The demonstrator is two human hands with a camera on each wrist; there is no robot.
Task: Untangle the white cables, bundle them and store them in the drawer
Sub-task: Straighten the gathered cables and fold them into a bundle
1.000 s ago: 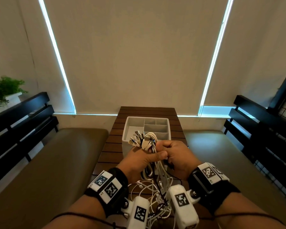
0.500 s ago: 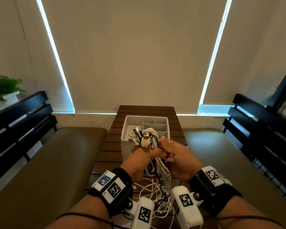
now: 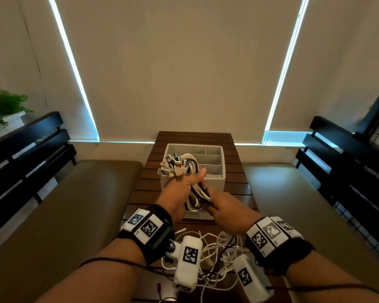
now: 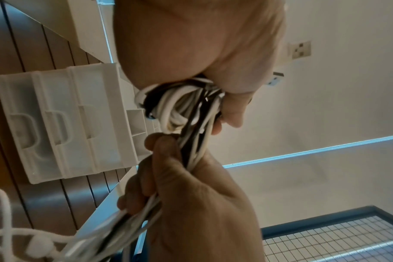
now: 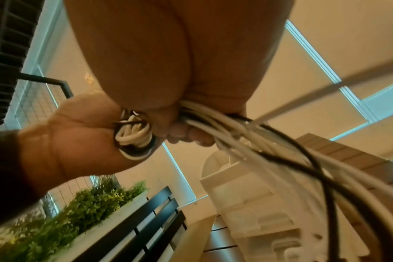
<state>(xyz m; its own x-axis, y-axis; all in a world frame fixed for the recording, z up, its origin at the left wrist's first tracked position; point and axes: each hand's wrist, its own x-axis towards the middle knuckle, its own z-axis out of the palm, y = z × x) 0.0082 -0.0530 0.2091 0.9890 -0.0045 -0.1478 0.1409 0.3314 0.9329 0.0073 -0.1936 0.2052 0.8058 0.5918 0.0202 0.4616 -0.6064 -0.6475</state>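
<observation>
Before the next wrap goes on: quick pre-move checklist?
1. Left hand grips bundle: ok.
2. Right hand grips the trailing cables: ok.
3. Plug ends gathered above left fist: ok.
4. Only white cables in bundle: not ok, dark strands run through it.
5. Slack on table untangled: not ok, it lies in a loose snarl.
6. Organizer compartments free: cannot tell, bundle hides the left side.

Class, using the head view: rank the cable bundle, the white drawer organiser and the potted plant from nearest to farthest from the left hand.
1. Cable bundle, gripped in the left hand.
2. White drawer organiser, just behind, on the table.
3. Potted plant, far left.
</observation>
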